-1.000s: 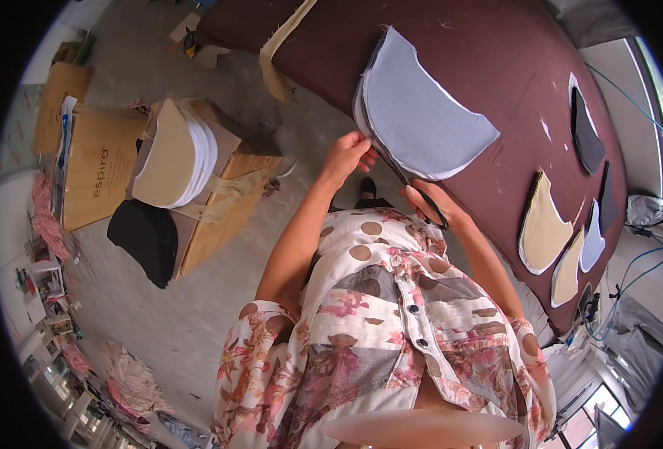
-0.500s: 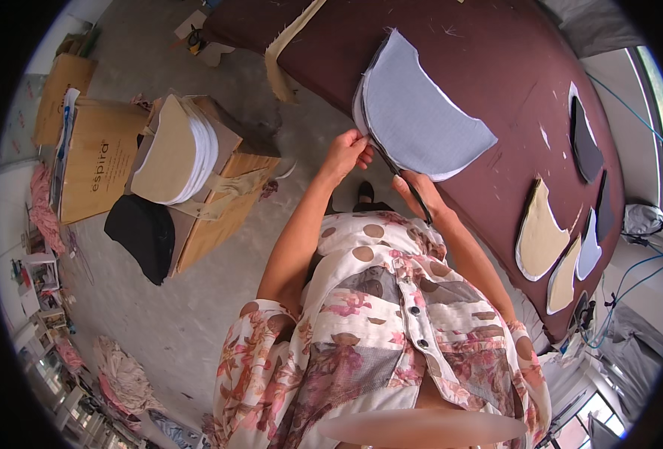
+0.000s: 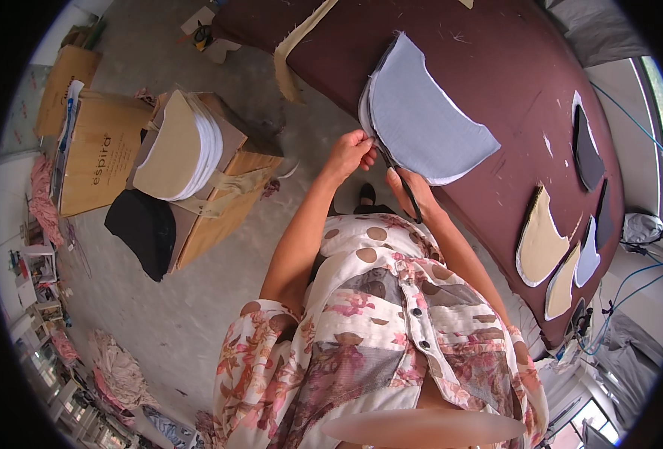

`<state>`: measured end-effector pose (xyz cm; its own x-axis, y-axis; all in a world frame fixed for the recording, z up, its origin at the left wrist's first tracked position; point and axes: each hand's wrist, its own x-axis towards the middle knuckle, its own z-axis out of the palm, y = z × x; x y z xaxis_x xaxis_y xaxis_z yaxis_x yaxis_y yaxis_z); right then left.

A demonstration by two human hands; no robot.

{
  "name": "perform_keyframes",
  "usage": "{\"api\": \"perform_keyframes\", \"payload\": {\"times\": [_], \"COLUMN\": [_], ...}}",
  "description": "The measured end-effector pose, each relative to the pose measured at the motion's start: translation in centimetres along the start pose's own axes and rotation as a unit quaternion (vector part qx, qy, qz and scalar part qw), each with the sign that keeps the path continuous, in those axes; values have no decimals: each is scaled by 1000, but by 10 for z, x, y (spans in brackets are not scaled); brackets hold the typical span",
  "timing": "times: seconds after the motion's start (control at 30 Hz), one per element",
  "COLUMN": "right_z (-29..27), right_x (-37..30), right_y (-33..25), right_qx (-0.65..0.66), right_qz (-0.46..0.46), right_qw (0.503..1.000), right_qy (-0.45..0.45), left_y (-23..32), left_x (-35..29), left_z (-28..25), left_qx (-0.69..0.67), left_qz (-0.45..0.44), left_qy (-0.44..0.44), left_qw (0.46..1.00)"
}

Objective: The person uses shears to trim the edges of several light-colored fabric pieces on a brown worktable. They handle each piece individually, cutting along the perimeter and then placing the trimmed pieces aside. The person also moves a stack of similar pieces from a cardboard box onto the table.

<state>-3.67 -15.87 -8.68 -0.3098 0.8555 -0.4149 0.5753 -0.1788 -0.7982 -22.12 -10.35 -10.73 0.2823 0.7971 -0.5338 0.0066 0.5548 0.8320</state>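
Note:
A stack of light grey-blue fabric pieces [image 3: 429, 112] with a white layer beneath lies at the near edge of the table. My left hand [image 3: 351, 159] pinches the stack's near-left edge between thumb and fingers. Closed round the handles of dark scissors [image 3: 416, 209] is my right hand [image 3: 412, 191], just right of the left one. The blades point up along the rim of the stack, close to my left fingertips. How far apart the blades stand, I cannot make out.
The dark red table [image 3: 496, 67] bears several cut pieces at the right, among them a beige one [image 3: 542, 239] and a black one [image 3: 587, 150]. On the left, a cardboard box [image 3: 99, 153] stands beside more beige-topped pieces [image 3: 168, 157] and a black stack [image 3: 143, 232].
The right hand and scissors have moved slightly up and left, nearer the left hand, which keeps its pinch on the fabric edge. The whole view has shifted a little.

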Motion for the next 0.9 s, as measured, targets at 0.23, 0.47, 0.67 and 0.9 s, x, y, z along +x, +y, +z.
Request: {"api": "perform_keyframes", "payload": {"times": [0.23,0.47,0.67,0.9], "right_z": [-3,4,7,4], "right_x": [-2,-1,8,6], "right_y": [6,4,0,8], "right_qx": [13,100,227,68], "right_qz": [-4,1,41,-14], "right_qw": [1000,995,971,997], "right_qy": [14,11,-63,18], "left_y": [4,12,9,8], "left_x": [0,-5,-7,-10], "left_z": [-4,-1,-5,-9], "left_qx": [-26,-14,-30,-24], "left_qz": [-25,-29,-43,-54], "left_qy": [-16,-28,-23,-34], "left_qw": [999,999,998,998]}}
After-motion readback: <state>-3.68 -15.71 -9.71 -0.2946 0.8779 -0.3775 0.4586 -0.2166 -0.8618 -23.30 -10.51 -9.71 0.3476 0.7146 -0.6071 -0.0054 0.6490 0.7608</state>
